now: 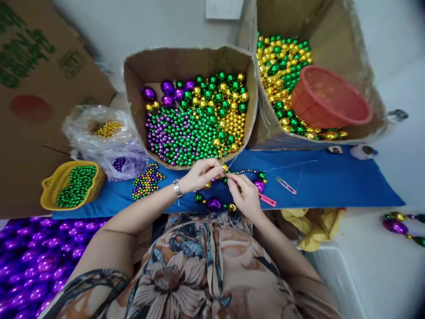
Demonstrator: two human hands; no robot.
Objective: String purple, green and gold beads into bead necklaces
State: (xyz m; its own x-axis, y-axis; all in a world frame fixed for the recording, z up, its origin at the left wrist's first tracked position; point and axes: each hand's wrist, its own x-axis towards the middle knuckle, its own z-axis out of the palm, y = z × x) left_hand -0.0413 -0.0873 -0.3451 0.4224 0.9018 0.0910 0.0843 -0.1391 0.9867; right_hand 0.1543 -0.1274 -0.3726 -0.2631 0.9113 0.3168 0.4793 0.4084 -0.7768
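Observation:
A strand of purple, green and gold beads, the bead garland [214,203], lies in a loop on the blue cloth close to my body. My left hand [203,174], with a watch on its wrist, is closed in a pinch on the garland's string at the top of the loop. Opposite it, my right hand [246,195] pinches the same spot, the fingertips of both hands nearly meeting. The exact point between the fingers is too small to make out. A pink strip [267,200] shows beside my right hand; whether the hand touches it I cannot tell.
Pink thread snips [286,185] lie on the blue cloth [352,181] at right. Behind stand a cardboard box [189,60] of mixed beads and another box [365,84] with a red basket [328,99]. At left are loose small beads [146,181], plastic bags [99,117] and a yellow basket [49,195].

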